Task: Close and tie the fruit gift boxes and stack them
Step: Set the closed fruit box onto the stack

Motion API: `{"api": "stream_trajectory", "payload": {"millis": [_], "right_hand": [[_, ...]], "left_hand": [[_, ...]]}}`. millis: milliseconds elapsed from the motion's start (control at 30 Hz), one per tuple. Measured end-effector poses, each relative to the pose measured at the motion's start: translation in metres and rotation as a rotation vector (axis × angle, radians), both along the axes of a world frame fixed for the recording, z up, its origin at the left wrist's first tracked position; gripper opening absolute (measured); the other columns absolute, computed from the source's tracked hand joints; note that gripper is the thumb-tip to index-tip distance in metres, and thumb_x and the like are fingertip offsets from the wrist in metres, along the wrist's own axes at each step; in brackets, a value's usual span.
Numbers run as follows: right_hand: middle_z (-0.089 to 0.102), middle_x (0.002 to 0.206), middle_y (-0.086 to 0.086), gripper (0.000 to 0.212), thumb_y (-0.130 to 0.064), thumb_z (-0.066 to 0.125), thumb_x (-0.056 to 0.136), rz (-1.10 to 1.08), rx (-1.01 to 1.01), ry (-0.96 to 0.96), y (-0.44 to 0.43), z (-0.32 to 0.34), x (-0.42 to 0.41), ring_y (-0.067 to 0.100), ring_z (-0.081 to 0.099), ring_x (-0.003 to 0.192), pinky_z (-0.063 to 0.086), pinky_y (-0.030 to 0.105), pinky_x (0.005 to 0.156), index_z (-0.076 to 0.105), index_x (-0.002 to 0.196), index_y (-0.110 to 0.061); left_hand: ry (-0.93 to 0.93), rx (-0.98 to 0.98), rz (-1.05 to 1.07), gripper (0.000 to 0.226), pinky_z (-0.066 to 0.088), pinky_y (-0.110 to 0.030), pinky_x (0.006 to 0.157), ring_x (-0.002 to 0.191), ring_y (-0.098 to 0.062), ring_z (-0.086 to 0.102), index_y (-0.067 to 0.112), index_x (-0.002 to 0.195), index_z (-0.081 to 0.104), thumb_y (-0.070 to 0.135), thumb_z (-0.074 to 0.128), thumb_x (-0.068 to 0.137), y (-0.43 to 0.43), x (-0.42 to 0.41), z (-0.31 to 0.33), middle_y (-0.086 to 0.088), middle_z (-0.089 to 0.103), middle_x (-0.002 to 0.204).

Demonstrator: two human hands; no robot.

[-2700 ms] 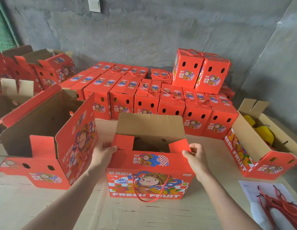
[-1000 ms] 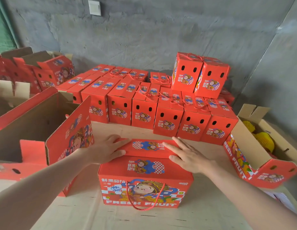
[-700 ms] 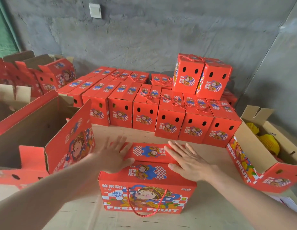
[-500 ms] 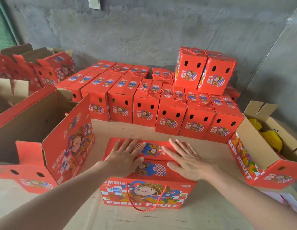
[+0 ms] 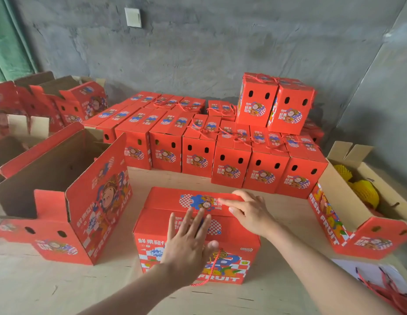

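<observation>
Gift box [image 5: 152,226] sits at the middle of the bench [image 5: 61,287] with both top flaps folded down. The left hand [image 5: 189,244] lies flat over its near flap and front edge, and the right hand [image 5: 250,214] presses the far flap. Every one of the fingers [image 5: 225,202] is straight and spread, gripping nothing.

Closing looks done for this box. Tying is not, since its red cord [image 5: 211,267] hangs loose down the front face, and stacking is yet to come.

Behind the gift box stand rows of finished boxes [image 5: 229,164], many with cords knotted on top, and two more boxes [image 5: 275,103] begin a second tier on them. To its left an empty open box [image 5: 100,196] waits, with further open ones beyond. To its right an open box [image 5: 334,201] holds yellow netted fruit [image 5: 364,192]. Nearer than that, spare red cords [image 5: 384,289] lie on white paper.

The bench is pale, bare board. Far behind the gift box rises a rough grey wall [image 5: 220,53] with a white switch plate [image 5: 132,17].
</observation>
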State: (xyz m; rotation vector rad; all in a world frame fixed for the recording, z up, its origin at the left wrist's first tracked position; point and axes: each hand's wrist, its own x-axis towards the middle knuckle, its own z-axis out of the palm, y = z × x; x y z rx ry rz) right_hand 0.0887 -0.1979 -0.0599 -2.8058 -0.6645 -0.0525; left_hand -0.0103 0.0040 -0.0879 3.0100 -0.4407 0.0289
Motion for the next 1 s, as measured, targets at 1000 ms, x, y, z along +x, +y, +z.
{"api": "stream_trajectory", "payload": {"millis": [1000], "right_hand": [[0.052,0.131,0.005,0.044,-0.032,0.056,0.092,-0.408,0.49,-0.094,0.052,-0.028,-0.088,0.022,0.053,0.118,0.04,0.028,0.097,0.051,0.134,-0.019]], "left_hand": [[0.021,-0.459,0.185,0.051,0.004,-0.04,0.117,0.147,-0.015,-0.007,0.028,0.151,0.02,0.039,0.026,0.101,0.004,-0.01,-0.008,0.007,-0.005,0.159]]}}
